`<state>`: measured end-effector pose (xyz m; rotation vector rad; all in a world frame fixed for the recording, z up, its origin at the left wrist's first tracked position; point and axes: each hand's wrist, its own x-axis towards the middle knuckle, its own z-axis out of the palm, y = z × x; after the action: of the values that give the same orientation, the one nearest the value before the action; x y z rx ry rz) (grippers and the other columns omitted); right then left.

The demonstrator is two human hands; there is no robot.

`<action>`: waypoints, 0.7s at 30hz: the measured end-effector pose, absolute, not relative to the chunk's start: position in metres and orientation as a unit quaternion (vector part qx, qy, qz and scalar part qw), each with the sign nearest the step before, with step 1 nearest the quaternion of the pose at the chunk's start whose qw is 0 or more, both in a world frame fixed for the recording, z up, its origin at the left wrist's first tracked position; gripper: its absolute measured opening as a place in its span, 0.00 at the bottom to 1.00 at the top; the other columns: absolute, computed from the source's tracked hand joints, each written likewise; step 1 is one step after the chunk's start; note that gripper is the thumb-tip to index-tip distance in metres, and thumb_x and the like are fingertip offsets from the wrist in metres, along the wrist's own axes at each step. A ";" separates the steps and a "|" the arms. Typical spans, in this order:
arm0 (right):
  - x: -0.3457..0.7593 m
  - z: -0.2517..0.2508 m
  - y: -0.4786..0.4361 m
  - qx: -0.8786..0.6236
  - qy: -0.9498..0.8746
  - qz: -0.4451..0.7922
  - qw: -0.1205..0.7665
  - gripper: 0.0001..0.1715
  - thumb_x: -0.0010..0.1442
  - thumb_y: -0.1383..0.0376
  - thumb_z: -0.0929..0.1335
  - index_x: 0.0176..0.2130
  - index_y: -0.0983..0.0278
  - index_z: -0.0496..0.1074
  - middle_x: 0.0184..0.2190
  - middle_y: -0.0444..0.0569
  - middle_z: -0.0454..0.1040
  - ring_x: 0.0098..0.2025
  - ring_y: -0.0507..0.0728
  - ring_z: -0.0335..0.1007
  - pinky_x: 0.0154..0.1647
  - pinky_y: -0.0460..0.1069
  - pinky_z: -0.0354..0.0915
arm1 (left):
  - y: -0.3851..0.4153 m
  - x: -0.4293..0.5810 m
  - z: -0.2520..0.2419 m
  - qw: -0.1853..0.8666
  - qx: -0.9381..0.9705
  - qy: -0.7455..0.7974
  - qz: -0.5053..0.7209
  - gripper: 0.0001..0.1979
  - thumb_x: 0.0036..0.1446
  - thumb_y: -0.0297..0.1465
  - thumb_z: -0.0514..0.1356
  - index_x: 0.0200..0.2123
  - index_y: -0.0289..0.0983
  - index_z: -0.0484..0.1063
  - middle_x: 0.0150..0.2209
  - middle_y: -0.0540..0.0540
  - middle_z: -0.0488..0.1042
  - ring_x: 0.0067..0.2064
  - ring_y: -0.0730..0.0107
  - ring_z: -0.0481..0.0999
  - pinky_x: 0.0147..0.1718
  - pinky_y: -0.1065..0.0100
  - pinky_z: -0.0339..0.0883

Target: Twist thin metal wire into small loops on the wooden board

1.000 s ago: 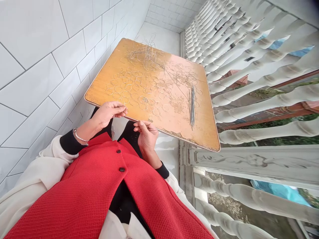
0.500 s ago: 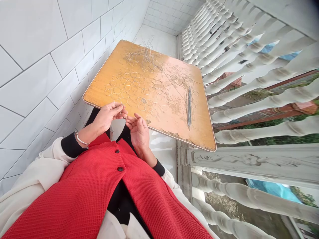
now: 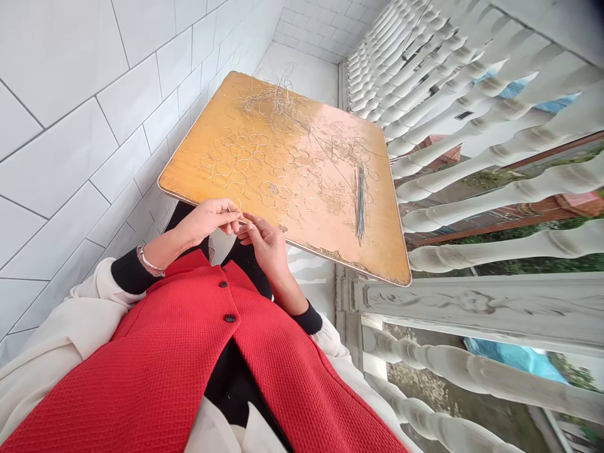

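Just off the near edge of the table, both my hands meet at a thin, curved wire (image 3: 243, 221). My left hand (image 3: 211, 220) pinches it between thumb and fingers, and part of a loop shows above the fingertips. From the other side, my right hand (image 3: 268, 246) is closed with thumb and forefinger on the wire's end. Fingers hide most of the wire. Beyond my hands, several wire rings (image 3: 252, 165) lie spread over the wooden tabletop (image 3: 189, 165). A small clump of wire bits (image 3: 272, 189) sits among them.
A tangled heap of wire (image 3: 278, 104) lies at the table's far edge. On the right side rests a bundle of straight wires (image 3: 361, 204). A white tiled wall (image 3: 127, 107) runs along the left, and a white baluster railing (image 3: 453, 214) borders the right.
My right hand has gone from loosely spread fingers to a closed pinch at the wire. My left hand has moved slightly down and right, and both hands are now closer together.
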<state>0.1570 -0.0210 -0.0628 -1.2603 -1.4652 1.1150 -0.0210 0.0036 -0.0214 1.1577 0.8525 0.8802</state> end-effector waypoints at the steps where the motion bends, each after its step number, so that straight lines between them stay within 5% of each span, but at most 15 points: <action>1: 0.156 -0.063 -0.021 -0.523 -0.610 0.414 0.428 0.24 0.64 0.53 0.65 0.53 0.63 0.74 0.31 0.48 0.80 0.31 0.55 0.75 0.35 0.51 0.71 | 0.004 -0.021 -0.021 0.664 0.515 0.378 0.389 0.06 0.59 0.27 0.61 0.29 0.33 0.71 0.24 0.50 0.74 0.24 0.79 0.69 0.29 0.73 0.62; 7: 0.153 -0.059 -0.022 -0.565 -0.729 0.235 0.308 0.26 0.61 0.68 0.62 0.57 0.65 0.71 0.37 0.52 0.82 0.39 0.60 0.77 0.45 0.54 0.67 | 0.005 -0.023 -0.025 0.644 0.547 0.382 0.375 0.05 0.57 0.26 0.61 0.29 0.33 0.72 0.23 0.51 0.73 0.23 0.80 0.67 0.26 0.73 0.60; 15: 0.143 -0.051 -0.021 -0.576 -0.790 0.136 0.160 0.17 0.59 0.71 0.61 0.44 0.67 0.74 0.33 0.59 0.80 0.33 0.62 0.76 0.35 0.51 0.63 | 0.005 -0.019 -0.030 0.626 0.563 0.396 0.366 0.05 0.57 0.25 0.61 0.28 0.34 0.70 0.23 0.50 0.74 0.22 0.79 0.68 0.26 0.73 0.60; 18: 0.143 -0.051 -0.020 -0.569 -0.789 0.149 0.176 0.15 0.59 0.70 0.62 0.42 0.67 0.75 0.33 0.58 0.80 0.33 0.61 0.75 0.36 0.51 0.63 | 0.005 -0.018 -0.031 0.617 0.564 0.404 0.373 0.03 0.57 0.23 0.59 0.30 0.34 0.70 0.21 0.52 0.73 0.21 0.79 0.68 0.26 0.73 0.61; 21: 0.148 -0.053 -0.021 -0.548 -0.745 0.251 0.285 0.20 0.61 0.67 0.63 0.52 0.65 0.74 0.34 0.53 0.80 0.32 0.57 0.75 0.38 0.51 0.66 | 0.005 -0.020 -0.026 0.610 0.551 0.409 0.396 0.04 0.58 0.22 0.58 0.33 0.34 0.70 0.22 0.53 0.73 0.22 0.79 0.69 0.26 0.73 0.61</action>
<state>0.1477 -0.0205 -0.0532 -1.4668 -1.9932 0.6719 -0.0205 0.0049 -0.0260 1.2709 0.9437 0.9149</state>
